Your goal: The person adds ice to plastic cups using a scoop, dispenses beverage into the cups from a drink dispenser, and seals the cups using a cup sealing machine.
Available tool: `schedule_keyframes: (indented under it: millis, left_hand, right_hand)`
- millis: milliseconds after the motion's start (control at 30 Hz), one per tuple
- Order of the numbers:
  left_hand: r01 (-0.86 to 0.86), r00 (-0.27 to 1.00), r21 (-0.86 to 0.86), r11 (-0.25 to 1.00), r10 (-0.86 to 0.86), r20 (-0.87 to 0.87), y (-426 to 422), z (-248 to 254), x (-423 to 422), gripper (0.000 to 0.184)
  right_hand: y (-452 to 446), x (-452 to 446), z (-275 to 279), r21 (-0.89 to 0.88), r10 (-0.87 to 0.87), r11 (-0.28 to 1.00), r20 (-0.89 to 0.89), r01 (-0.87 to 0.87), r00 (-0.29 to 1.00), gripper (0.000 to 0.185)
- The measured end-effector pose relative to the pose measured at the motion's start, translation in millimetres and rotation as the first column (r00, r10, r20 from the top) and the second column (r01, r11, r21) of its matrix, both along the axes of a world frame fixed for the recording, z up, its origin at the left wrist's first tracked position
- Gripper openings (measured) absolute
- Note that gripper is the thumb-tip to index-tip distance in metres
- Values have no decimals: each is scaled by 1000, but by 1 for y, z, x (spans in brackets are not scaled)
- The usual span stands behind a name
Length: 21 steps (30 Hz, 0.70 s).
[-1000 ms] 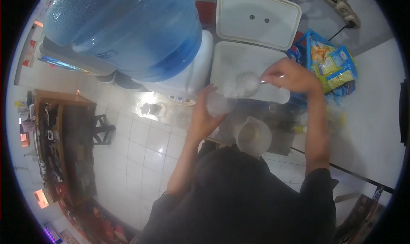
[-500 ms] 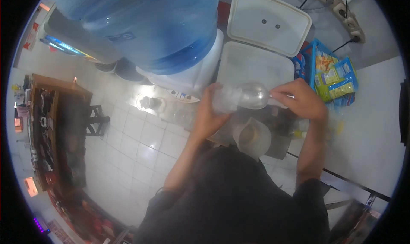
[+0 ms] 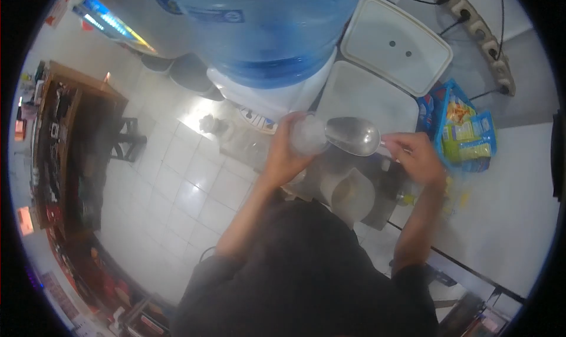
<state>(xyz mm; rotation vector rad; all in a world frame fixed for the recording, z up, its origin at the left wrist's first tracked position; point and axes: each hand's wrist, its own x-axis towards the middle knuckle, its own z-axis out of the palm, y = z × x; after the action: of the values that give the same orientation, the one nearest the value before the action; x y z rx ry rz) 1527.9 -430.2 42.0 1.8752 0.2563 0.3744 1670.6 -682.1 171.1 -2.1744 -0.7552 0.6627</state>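
My left hand is wrapped around a clear plastic cup with whitish, ice-like contents. Between the fingers of my right hand is the handle of a shiny metal scoop. The scoop's tip meets or overlaps the cup's rim; whether they touch I cannot tell. I see nothing in the scoop's bowl. Below the scoop, close to my body, stands a translucent pitcher with something brownish inside.
A large blue water bottle sits on a white dispenser ahead. Right of it are a white container lid and a pale container. A blue basket holds snack packets, below a power strip. A stool stands left.
The view has shifted, so the surroundings sit farther right. The cup's and scoop's angles look different, and the scoop's bowl now shows more plainly. Both hands keep their holds.
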Motion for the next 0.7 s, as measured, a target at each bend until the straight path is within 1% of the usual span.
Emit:
schedule_keyframes:
  millis: [33,100,133,200,233,267,300,333,367,433,467,500,533,600,633,667,700]
  left_hand:
    - [-20,1000,-2,1000,19,-5,4,-3,-4,91]
    - [-14,1000,-11,1000,14,17,16,-14,-13,93]
    - [-33,999,-5,999,33,13,21,-18,-21,93]
    - [-148,987,-193,970,158,36,35,-25,-41,95]
    - [-172,983,-180,968,180,25,46,-30,-50,95]
    - [-214,976,-109,971,216,6,55,-35,-60,94]
    - [-254,967,-36,967,254,-6,64,-40,-69,93]
    - [-277,961,-26,961,276,-10,71,-46,-75,93]
    - [-312,950,-30,950,312,-2,80,-51,-80,91]
    - [-361,933,-35,932,361,-2,95,-63,-90,90]
    - [-407,913,35,913,408,-9,108,-69,-92,90]
    - [-443,895,104,891,446,-12,120,-76,-94,91]
    - [-443,894,101,891,447,-17,129,-86,-97,91]
    - [-511,853,79,856,517,-74,142,-111,-101,93]
    - [-504,852,177,846,520,-59,148,-125,-103,94]
    - [-499,855,171,849,515,-60,149,-140,-103,94]
    - [-485,861,143,863,500,-97,148,-153,-103,94]
  right_hand:
    - [1,0,-6,-2,19,1000,-5,-20,1000,25]
    - [3,-2,-19,44,-47,998,-82,51,996,26]
    - [3,-3,-26,50,-27,998,-87,31,996,26]
    - [-1,-4,-45,147,-189,962,-247,229,951,27]
    - [-3,-5,-55,139,-262,941,-274,307,925,28]
    - [-5,-5,-62,141,-237,948,-290,286,927,28]
    - [-7,-2,-68,134,-292,931,-292,341,911,28]
    - [-10,2,-74,127,-348,909,-290,397,891,27]
    - [-16,5,-80,133,-329,915,-299,381,896,27]
    - [-28,11,-89,183,-334,901,-283,392,899,27]
    - [-29,14,-89,184,-322,906,-286,381,903,27]
    - [-31,16,-88,145,-359,906,-233,397,904,27]
    - [-35,18,-87,100,-397,903,-178,418,900,26]
    - [-43,28,-96,74,-435,890,-164,451,885,28]
    - [-46,32,-99,71,-446,888,-105,454,889,29]
    - [-48,34,-102,67,-455,887,-47,457,889,29]
    - [-52,37,-104,61,-458,886,-43,460,888,29]
